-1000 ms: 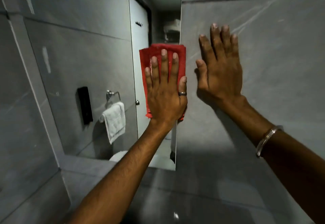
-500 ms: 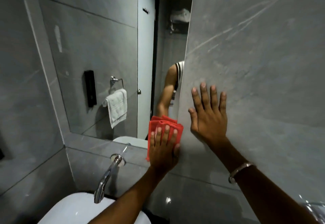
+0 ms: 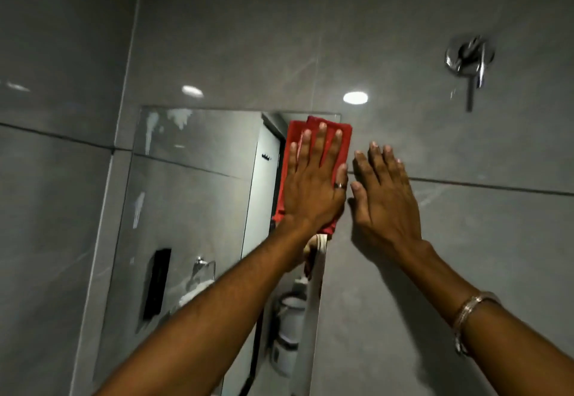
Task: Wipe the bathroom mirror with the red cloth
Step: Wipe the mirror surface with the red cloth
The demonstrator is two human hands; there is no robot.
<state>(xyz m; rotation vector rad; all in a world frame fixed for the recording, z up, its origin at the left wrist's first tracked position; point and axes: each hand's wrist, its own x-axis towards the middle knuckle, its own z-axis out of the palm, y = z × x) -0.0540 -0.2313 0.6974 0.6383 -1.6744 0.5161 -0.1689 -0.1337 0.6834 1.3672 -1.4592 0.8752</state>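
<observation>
The left hand (image 3: 313, 187) lies flat with its fingers spread a little. It presses the red cloth (image 3: 313, 147) against the mirror (image 3: 192, 197). The cloth is folded and sits at the top right corner of the mirror, right up by the top edge. Red cloth shows above the fingertips and at both sides of the hand. A bit of it pokes out under the wrist too. There is a ring (image 3: 339, 185) on one finger of this hand.

The right hand (image 3: 383, 197) is open and flat too, with its fingers close together. It rests on the grey wall (image 3: 466, 240) just to the right of the mirror. It holds nothing. The two hands are side by side and almost touch. A metal bangle (image 3: 469, 308) sits on the right arm.

The mirror has white smears near its top left corner and one more lower down on the left. In the mirror you can see a white door, a black box on the wall and a towel ring. These look blurry.

High up on the right, far from the hands, a shiny metal tap handle (image 3: 469, 57) sticks out of the wall. Two bright light spots shine on the tiles above the mirror.
</observation>
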